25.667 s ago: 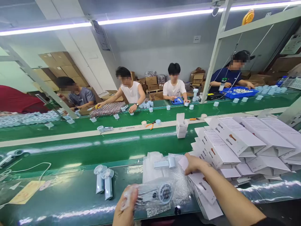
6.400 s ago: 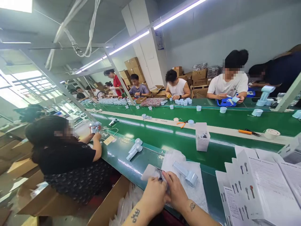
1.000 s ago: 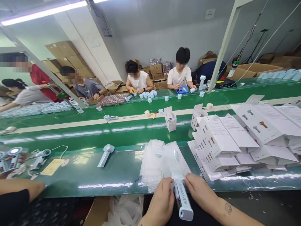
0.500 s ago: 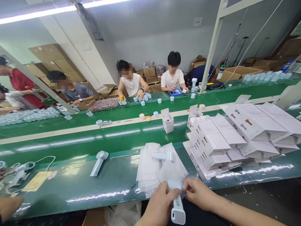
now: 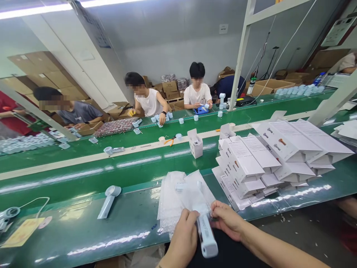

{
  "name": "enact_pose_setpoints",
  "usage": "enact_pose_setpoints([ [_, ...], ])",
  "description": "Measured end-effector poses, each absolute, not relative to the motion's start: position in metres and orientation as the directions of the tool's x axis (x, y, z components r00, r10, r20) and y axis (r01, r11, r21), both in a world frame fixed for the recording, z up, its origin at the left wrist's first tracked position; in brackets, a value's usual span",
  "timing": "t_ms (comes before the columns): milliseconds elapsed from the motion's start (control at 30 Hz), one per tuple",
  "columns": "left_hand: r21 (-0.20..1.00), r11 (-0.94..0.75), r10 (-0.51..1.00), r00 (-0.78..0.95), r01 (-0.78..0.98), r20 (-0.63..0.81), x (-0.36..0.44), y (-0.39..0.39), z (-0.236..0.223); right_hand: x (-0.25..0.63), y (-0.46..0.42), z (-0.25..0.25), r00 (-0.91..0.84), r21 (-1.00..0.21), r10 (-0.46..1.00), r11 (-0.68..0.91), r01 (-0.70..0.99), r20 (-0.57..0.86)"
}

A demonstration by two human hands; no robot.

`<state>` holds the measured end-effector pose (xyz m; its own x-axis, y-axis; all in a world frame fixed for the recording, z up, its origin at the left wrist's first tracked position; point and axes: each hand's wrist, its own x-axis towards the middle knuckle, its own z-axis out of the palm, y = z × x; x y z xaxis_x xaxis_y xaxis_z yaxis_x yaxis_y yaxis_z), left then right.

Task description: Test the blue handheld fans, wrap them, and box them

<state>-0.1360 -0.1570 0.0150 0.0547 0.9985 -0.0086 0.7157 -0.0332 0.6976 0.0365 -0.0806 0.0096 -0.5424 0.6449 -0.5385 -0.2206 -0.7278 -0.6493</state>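
Gone since the earliest view: one of the two loose fans left of the pouch pile [image 5: 170, 197]. New since then: a second open box on the belt, beyond the pile.

Largest first. Green bench [image 5: 134, 220] runs beneath the pouch pile; green belt [image 5: 139, 167] lies beyond it. Big stack of white cartons [image 5: 251, 160] just right of the pile, ends gaping, contents not seen. Two open boxes stand beyond the pile: near box [image 5: 195, 145] with something inside, far box [image 5: 225, 131] partly hidden by the stack.

Held fan [image 5: 206, 236] at the pile's near edge, head end toward it, handle toward the wearer. Clear bag [image 5: 202, 208] over the head end; how far down it reaches, cannot tell. Left hand [image 5: 182, 236] pinches the bag beside the fan; right hand [image 5: 225, 219] pinches it opposite. Judged partway bagged.

Second fan [image 5: 181, 187] lies on the pile, seen through film. Loose fan [image 5: 108, 203] left of the pile, unbagged. Orange-handled pliers [image 5: 170, 140] beyond the pile.
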Motion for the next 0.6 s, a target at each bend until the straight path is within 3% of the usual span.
enact_pose_setpoints([
  [133,0.753,-0.201,0.96,0.279,0.627,0.023,-0.138,-0.159,0.025,0.038,-0.079,0.006,-0.578,-0.709,0.685,-0.663,-0.24,-0.444],
  [267,0.778,-0.133,0.965,0.26,0.614,-0.041,-0.135,-0.154,0.027,0.035,-0.078,-0.006,-0.518,-0.814,0.746,-0.561,-0.149,-0.419],
  [333,0.713,-0.095,0.975,0.209,0.695,-0.073,-0.132,-0.151,0.023,0.031,-0.076,-0.01,-0.478,-0.846,0.78,-0.518,-0.129,-0.404],
  [500,0.372,-0.159,0.983,0.181,0.914,-0.023,-0.135,-0.146,0.009,0.025,-0.073,0.0,-0.478,-0.899,0.798,-0.437,-0.04,-0.367],
  [600,0.381,-0.128,0.991,0.106,0.916,0.079,-0.139,-0.142,0.008,0.028,-0.076,0.016,-0.565,-0.938,0.768,-0.346,0.03,-0.301],
])
